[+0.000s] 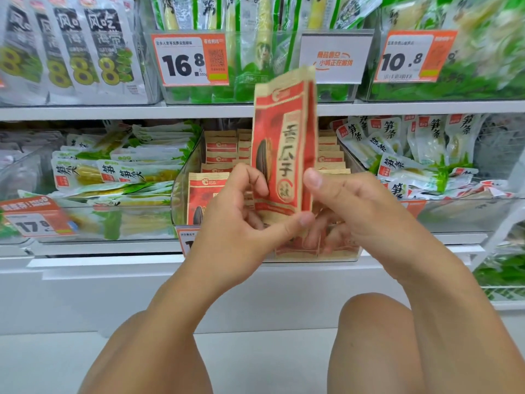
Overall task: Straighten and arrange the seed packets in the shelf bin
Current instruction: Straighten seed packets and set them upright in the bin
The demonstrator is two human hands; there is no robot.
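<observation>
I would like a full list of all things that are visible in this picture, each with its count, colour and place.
held seed packet: one, red and tan, upright above the bin, gripped by both hands
seed packets in bin: many, red and tan, in rows in the middle bin
clear shelf bin: one, transparent, lower shelf centre
bamboo shoot packets: many, white and green, bins left and right of it
kelp packets: several, white and black, upper shelf left
price tags: at least four, orange and white, on bin fronts
sold-out sign: one, white, upper shelf centre
knees: two, bottom
left hand: one, pinches the packet's lower edge
right hand: one, holds the packet's right side
</observation>
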